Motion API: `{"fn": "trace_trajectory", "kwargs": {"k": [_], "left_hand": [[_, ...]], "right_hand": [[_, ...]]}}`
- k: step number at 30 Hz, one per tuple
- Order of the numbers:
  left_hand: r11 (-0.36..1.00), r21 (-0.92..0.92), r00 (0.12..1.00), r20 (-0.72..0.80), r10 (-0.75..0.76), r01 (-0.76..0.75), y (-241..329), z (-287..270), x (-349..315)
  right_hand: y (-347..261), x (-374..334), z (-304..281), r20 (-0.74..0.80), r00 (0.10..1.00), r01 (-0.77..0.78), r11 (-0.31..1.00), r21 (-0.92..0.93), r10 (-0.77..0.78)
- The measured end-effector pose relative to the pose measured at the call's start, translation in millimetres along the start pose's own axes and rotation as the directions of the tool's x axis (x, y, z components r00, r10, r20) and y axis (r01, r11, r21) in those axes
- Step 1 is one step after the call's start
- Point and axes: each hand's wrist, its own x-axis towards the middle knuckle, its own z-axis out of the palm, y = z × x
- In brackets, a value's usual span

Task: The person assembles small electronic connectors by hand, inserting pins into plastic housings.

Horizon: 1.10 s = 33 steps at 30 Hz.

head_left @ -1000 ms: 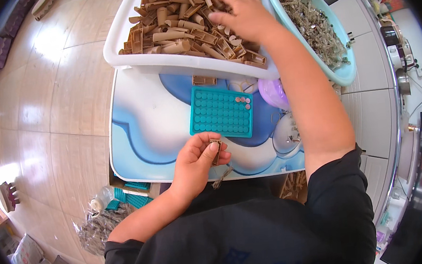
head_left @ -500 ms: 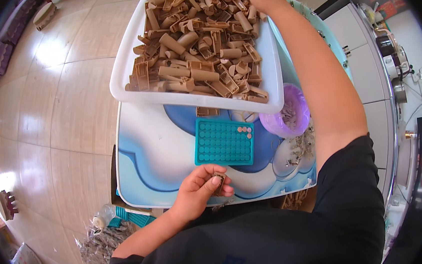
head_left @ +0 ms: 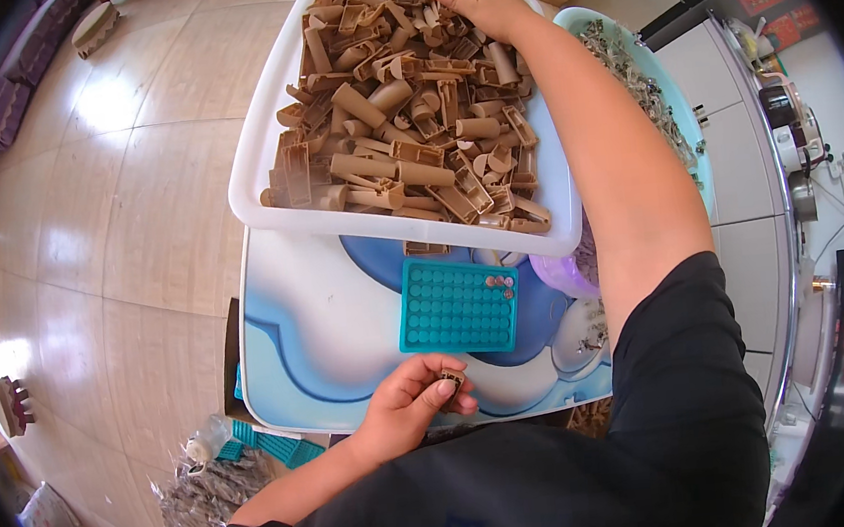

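My left hand (head_left: 416,402) is closed near the front edge of the table, pinching a small brown plastic casing (head_left: 451,381) between thumb and fingers. Part of that casing is hidden by the fingertips. My right arm stretches far forward, and my right hand (head_left: 488,7) lies over the far right part of a white plastic bin (head_left: 399,227). Its fingers and thumb are apart, touching the heaped brown plastic casings (head_left: 379,117). Between the bin and my left hand lies a teal compartment tray (head_left: 456,311), with several small round metallic pieces (head_left: 500,282) in its far right corner.
A purple-lined tub (head_left: 563,273) stands right of the tray, partly behind my arm. Beyond it, a pale teal basin (head_left: 689,155) holds small metal parts. Clear bags (head_left: 206,493) and a plastic bottle (head_left: 206,438) are at the lower left, beside the patterned table (head_left: 296,315).
My right hand has moved left over the heap, its fingers now among the casings. My left hand keeps hold of its casing. The view has shifted slightly, showing more of the teal basin.
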Motion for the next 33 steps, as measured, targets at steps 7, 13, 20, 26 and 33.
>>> {"fn": "trace_trajectory", "kwargs": {"k": [7, 13, 20, 26, 33], "left_hand": [[0.999, 0.041, 1.000, -0.006, 0.025, -0.025, -0.4, 2.7, 2.1], [0.998, -0.048, 0.998, -0.054, 0.035, -0.038, -0.3, 2.6, 1.8], [0.998, -0.064, 0.997, -0.077, -0.009, 0.004, 9.6, 6.0, 7.3], [0.985, -0.172, 0.999, -0.022, -0.031, 0.027, 35.0, 10.6, 2.9], [0.956, -0.267, 0.993, 0.021, -0.117, 0.119, 44.8, 14.1, 9.3]], "right_hand": [[-47.1, -50.3, -46.6, 0.214, 0.975, -0.078, 0.995, 0.065, 0.062], [-82.1, -91.4, -72.1, 0.229, 0.973, -0.032, 0.980, 0.195, -0.014], [-61.0, -94.1, -57.8, 0.116, 0.989, 0.074, 0.989, 0.124, -0.089], [-97.5, -91.3, -82.6, 0.326, 0.943, -0.231, 0.850, 0.473, 0.075], [-89.1, -83.5, -76.0, 0.278, 0.958, -0.121, 0.976, 0.180, 0.067]]}}
